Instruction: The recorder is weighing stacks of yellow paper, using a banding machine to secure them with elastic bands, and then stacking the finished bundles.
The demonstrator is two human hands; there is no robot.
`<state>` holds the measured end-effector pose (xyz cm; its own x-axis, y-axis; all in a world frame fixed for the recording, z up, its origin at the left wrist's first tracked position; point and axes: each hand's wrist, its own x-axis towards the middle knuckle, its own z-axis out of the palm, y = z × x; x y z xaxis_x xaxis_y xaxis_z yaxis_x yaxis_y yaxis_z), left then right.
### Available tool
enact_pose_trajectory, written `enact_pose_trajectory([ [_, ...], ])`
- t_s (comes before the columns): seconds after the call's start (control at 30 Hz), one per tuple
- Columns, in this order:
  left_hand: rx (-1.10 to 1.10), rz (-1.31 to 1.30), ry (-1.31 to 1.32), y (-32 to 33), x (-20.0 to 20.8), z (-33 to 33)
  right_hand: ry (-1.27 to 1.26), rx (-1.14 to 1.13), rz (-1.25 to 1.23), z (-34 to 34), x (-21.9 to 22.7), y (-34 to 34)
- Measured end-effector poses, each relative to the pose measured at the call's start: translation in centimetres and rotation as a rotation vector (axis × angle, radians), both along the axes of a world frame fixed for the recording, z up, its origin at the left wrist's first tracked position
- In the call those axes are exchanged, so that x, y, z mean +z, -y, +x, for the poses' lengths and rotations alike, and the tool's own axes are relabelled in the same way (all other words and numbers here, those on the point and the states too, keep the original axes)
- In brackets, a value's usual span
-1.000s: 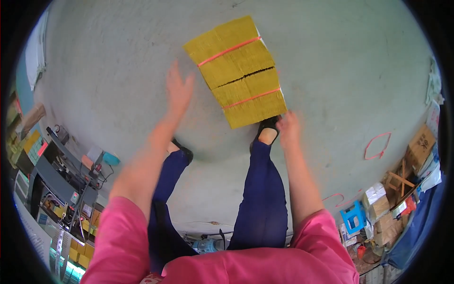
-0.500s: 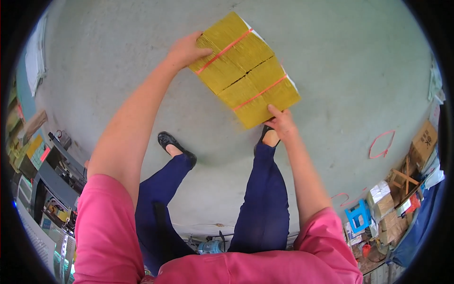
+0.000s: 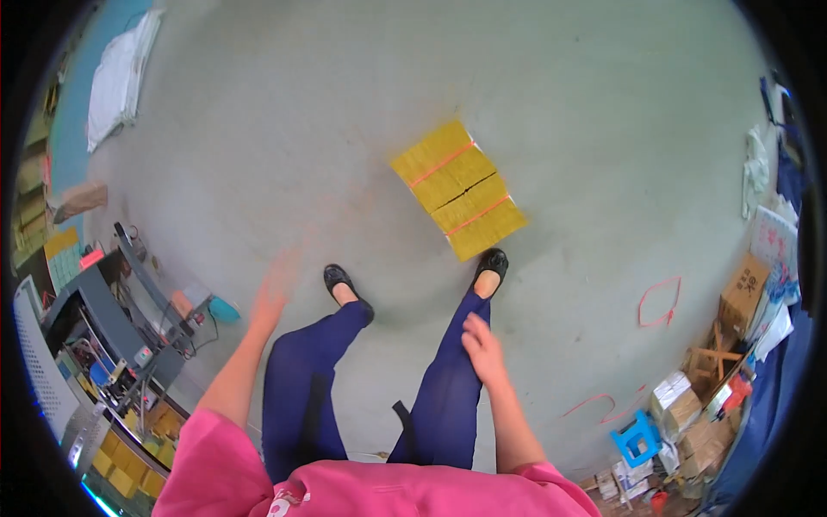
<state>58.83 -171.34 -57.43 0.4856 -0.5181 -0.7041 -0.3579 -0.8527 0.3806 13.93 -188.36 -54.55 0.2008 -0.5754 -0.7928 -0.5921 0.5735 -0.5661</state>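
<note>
A bundle of mustard-yellow sheets (image 3: pixel 458 185) lies on the grey floor (image 3: pixel 284 129), just ahead of the wearer's black right shoe (image 3: pixel 494 263). Two orange-red bands (image 3: pixel 478 215) cross the bundle, one on each half, and a dark, ragged seam runs between the halves; the whole sits at a slant, its far end angled to the left. Both hands are apart from it. The left hand (image 3: pixel 274 289) is open and empty, out to the left of the black left shoe (image 3: pixel 338 277) (motion blur hides the separate fingers). The right hand (image 3: pixel 484 346) is also empty, its fingers loosely bent, beside the right knee of the dark blue trousers (image 3: pixel 439 388) and nearer the wearer than the bundle. To the right, a pink loop of cord (image 3: pixel 641 312) lies on the floor; beyond it are a brown cardboard carton (image 3: pixel 743 295) and a blue plastic stool (image 3: pixel 622 441) near a heap of further boxes. To the left is a grey-framed machine (image 3: pixel 96 314), with a teal object (image 3: pixel 224 309) at its side. A white sheet of material (image 3: pixel 123 82) lies at upper left.
</note>
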Motion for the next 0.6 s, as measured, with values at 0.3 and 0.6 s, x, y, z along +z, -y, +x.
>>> enact_pose_trajectory([
  [0.3, 0.046, 0.362, 0.018, -28.4, 19.1, 3.9, -0.186, 0.978, -0.632, 8.4, 21.8, -13.8],
  [0.6, 1.119, 0.027, -0.273, -36.9, 30.1, -14.8, 0.508, 1.682, -0.483, 17.1, 21.8, -12.2],
])
